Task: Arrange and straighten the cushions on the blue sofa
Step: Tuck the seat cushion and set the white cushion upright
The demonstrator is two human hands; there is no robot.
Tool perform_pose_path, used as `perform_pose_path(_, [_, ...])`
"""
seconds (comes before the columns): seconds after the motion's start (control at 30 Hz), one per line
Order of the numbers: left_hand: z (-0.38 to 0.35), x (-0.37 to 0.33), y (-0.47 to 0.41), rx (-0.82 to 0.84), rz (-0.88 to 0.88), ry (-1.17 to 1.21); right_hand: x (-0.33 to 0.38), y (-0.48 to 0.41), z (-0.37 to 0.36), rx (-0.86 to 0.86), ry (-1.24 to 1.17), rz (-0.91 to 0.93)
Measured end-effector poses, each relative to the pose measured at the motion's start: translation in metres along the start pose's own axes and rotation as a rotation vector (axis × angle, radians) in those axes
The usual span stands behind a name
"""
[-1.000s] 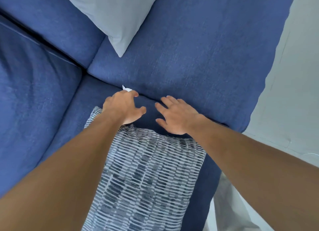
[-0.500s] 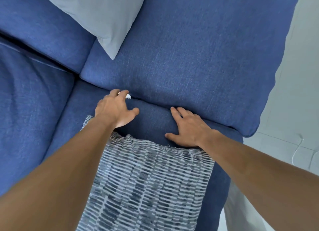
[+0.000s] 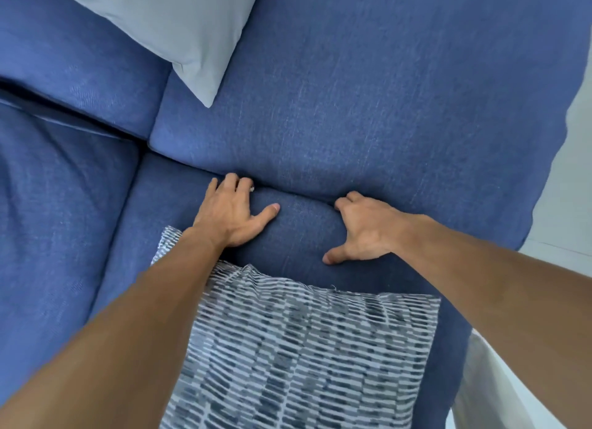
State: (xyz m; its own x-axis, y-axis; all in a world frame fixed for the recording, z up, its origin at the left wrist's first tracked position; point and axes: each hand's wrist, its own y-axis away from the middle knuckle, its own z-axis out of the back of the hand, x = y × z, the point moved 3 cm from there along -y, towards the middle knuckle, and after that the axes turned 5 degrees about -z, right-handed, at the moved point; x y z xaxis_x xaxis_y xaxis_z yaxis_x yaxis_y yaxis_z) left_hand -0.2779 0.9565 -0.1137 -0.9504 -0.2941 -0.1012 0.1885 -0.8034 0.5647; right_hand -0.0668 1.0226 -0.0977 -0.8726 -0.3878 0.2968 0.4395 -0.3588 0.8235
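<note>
While both bare forearms reach forward over it, a blue sofa cushion bulges up between the person's two hands, its far edge tucked against the large blue seat cushion beyond it. The left hand lies palm down on the near-left part of that bulge, thumb spread out across the fabric and fingers curled over the far edge into the seam; it is pressing and hooking rather than closed around anything. A small white scrap shows just at those fingertips — what it is cannot be told. The right hand sits on the right side of the same bulge, open and cupped, thumb pointing back toward the person and fingers bent down into the seam where the bulge meets the seat cushion.

Nearer the person than the blue sofa cushion, a patterned cushion — white with rows of short dark blue-grey dashes — lies flat, its far edge touching the base of the bulge and its left corner passing under the left forearm. Left of the blue sofa cushion, further blue sofa sections meet in dark seams. Well beyond it, a plain pale grey pillow rests with one corner pointing down onto the seat cushion. Right of the sofa, pale floor shows, and white fabric hangs at the near right.
</note>
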Motion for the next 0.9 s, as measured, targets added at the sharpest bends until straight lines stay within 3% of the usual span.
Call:
perform_pose_path(0.33, [0.01, 0.011, -0.017, 0.243, -0.205, -0.229, -0.001, -0.018, -0.012, 0.215, -0.032, -0.052])
perform_pose_path(0.57, [0.011, 0.005, -0.038, 0.323, -0.175, -0.249, 0.0, -0.032, -0.012, 0.168, -0.06, -0.041])
perform_pose_path(0.73, [0.009, 0.007, -0.032, 0.507, -0.158, -0.207, 0.003, -0.035, -0.011, 0.277, -0.007, -0.065])
perform_pose_path(0.9, [0.009, 0.001, -0.061, 0.485, -0.173, -0.257, 0.003, -0.052, -0.004, 0.285, -0.036, -0.045])
